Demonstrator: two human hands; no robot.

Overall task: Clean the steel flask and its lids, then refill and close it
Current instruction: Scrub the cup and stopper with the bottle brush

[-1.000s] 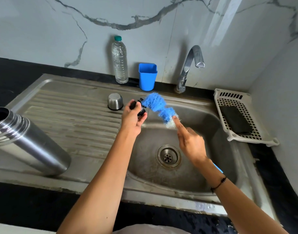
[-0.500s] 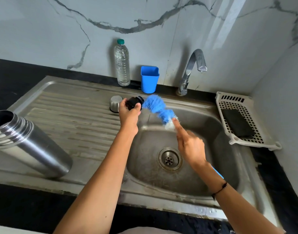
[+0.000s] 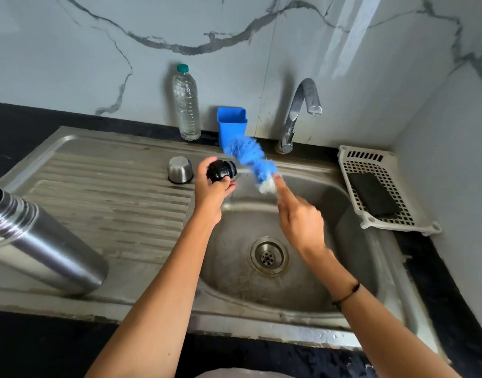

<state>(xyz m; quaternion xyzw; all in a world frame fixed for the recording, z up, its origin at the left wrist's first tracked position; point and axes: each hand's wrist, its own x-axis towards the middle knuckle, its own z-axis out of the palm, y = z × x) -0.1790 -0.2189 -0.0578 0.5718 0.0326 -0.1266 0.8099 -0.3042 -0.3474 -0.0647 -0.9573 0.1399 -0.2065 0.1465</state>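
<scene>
— While the left hand (image 3: pixel 211 186) holds the black stopper lid (image 3: pixel 221 171) over the back edge of the sink basin (image 3: pixel 351 214), what's different from a second ago?

— The lid has turned. Its open end now faces right, toward the blue bottle brush (image 3: pixel 250 156), where earlier it sat lower in the palm. The fingers are curled round its body, thumb on the near side.

— And the brush?

— Its bristle head has swung up and sits against the lid's mouth, blurred with motion. The right hand (image 3: pixel 300 219) grips the handle, index finger stretched along it toward the white bristles; the other fingers are wrapped underneath, though I can't see them clearly.

— So what stage is this?

— Scrubbing the inner lid, I'd judge. The steel cup lid (image 3: pixel 180 170) stands upturned on the drainboard (image 3: pixel 98 186) just left of the hand, untouched. The steel flask (image 3: pixel 38 241) lies on its side at the far left, mouth open.

— Rinsing?

— Not yet; the tap (image 3: pixel 302 105) shows no water. Refilling and closing remain.
</scene>
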